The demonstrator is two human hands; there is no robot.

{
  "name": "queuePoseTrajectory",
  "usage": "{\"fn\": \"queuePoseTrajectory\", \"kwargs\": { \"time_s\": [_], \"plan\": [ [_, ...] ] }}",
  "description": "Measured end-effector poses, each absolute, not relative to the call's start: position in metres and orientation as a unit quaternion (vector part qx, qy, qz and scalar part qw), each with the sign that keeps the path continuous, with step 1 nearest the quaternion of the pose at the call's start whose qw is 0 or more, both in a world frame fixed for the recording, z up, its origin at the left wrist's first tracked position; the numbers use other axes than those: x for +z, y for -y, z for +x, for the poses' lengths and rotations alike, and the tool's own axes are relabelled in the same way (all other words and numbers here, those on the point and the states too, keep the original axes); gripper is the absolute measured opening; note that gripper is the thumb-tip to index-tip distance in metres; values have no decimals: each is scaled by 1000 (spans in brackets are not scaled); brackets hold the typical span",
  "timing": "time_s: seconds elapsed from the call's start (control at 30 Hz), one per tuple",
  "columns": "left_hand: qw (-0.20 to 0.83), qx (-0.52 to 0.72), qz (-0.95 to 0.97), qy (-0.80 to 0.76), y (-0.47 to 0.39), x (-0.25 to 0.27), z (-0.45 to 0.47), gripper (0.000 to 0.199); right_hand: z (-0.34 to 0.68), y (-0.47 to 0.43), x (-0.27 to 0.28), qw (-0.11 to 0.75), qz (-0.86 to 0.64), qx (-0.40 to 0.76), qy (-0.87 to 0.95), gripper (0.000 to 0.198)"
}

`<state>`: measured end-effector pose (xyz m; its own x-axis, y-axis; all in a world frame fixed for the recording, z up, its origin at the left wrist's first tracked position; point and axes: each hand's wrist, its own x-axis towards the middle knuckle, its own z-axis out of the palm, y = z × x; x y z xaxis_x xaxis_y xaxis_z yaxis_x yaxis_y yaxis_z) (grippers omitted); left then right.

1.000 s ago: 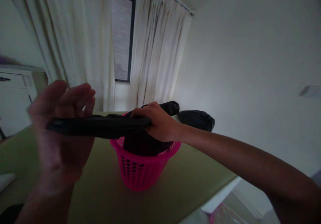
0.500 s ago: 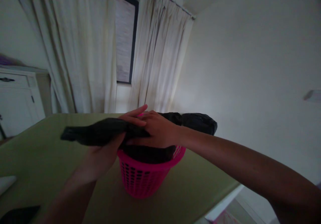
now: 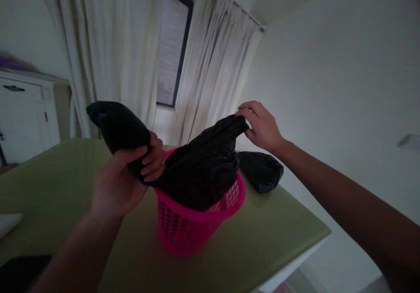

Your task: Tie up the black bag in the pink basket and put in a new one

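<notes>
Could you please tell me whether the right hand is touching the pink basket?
Apart: the head view shows the right hand raised above the pink basket, with a clear gap between them.

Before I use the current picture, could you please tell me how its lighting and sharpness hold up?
In the head view, light is dim, with the wall paler than the black bag in the left hand and right hand, whose folds show faintly; in the same head view, the window leans, and the pale fitting at the right edge is too soft to identify.
</notes>
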<state>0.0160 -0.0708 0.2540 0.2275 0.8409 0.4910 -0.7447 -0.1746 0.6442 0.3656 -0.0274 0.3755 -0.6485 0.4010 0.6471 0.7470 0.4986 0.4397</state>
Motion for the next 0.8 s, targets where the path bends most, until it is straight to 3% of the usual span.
{"fn": "queuePoseTrajectory", "kwargs": {
  "time_s": [0.13,0.3,0.47,0.63,0.73,0.8],
  "plan": [
    [585,644,464,-165,68,249,21,28,376,34,383,290,-348,-246,857,51],
    [410,681,518,-315,70,248,17,30,386,43,393,265,-363,-6,893,27],
    [242,659,607,-371,70,248,12,31,373,64,404,301,-383,203,849,41],
    [167,633,653,-382,63,242,15,44,342,88,396,418,-302,326,792,39],
    [148,597,688,-385,56,238,12,43,325,96,395,392,-280,370,794,44],
    [156,550,731,-374,52,236,8,36,317,96,397,381,-283,338,813,44]
  ]
}}
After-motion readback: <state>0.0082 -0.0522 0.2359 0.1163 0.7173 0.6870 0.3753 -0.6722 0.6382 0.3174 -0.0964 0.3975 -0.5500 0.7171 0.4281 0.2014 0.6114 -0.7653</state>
